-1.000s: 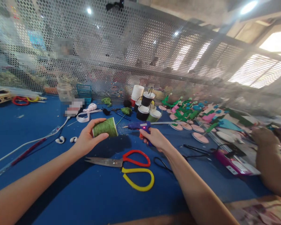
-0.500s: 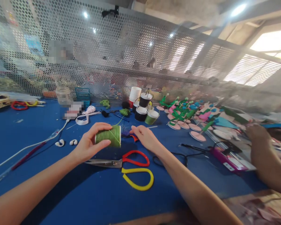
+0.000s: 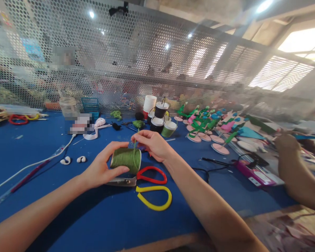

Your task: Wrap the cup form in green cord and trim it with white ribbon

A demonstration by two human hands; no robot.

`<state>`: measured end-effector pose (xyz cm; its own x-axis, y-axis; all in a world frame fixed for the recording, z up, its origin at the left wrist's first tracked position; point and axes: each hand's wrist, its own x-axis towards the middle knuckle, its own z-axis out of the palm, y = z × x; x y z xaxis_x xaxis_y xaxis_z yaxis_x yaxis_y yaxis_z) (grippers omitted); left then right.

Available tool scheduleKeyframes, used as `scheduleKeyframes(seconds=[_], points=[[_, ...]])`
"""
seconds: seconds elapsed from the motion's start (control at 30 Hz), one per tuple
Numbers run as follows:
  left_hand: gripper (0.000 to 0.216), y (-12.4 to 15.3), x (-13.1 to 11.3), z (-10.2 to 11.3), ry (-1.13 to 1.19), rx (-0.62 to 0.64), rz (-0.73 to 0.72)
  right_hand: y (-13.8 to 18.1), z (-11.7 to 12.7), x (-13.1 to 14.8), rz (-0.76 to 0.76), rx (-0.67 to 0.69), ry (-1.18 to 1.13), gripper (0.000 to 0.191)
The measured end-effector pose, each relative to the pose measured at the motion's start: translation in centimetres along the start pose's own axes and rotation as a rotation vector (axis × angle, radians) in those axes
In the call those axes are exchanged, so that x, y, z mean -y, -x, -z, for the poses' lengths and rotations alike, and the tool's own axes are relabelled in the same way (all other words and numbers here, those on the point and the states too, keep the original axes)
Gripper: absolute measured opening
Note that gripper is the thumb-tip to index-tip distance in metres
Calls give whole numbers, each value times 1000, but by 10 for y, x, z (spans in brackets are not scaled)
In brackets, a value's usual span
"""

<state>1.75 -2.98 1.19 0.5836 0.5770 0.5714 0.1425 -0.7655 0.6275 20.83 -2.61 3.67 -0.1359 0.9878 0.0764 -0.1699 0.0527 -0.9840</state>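
My left hand (image 3: 101,166) is closed around a paper cup wrapped in green yarn (image 3: 123,159), which lies on its side above the blue table. Fingers and thumb of my right hand (image 3: 156,145) pinch a strand of green yarn (image 3: 135,140) at the cup's right end. The strand leads towards a small green yarn ball (image 3: 138,124) behind. Below the cup lie scissors (image 3: 154,208) with one red and one yellow handle; the cup and left hand partly hide the blades.
Several yarn-wrapped cups (image 3: 157,125) and a white cup stack (image 3: 149,103) stand at the back. Green craft flowers on pink discs (image 3: 220,148) fill the back right. A purple power strip (image 3: 254,175) lies near another person's arm (image 3: 291,161). Earbuds (image 3: 65,160) and a white cable (image 3: 39,162) lie left.
My right hand has moved left and up to the cup, drawing the yarn strand upright. My left hand has shifted the cup slightly right and down, over the scissor blades.
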Motion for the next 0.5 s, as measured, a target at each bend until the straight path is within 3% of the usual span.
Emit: scheduleKeyframes(seconds=[0.2,0.5], points=[[41,-3,-5,-3,181,-19,383,0,11,5,128,-133,3,29],[35,-4,-11,-3,206,21,402,-4,12,-2,177,-188,127,30]])
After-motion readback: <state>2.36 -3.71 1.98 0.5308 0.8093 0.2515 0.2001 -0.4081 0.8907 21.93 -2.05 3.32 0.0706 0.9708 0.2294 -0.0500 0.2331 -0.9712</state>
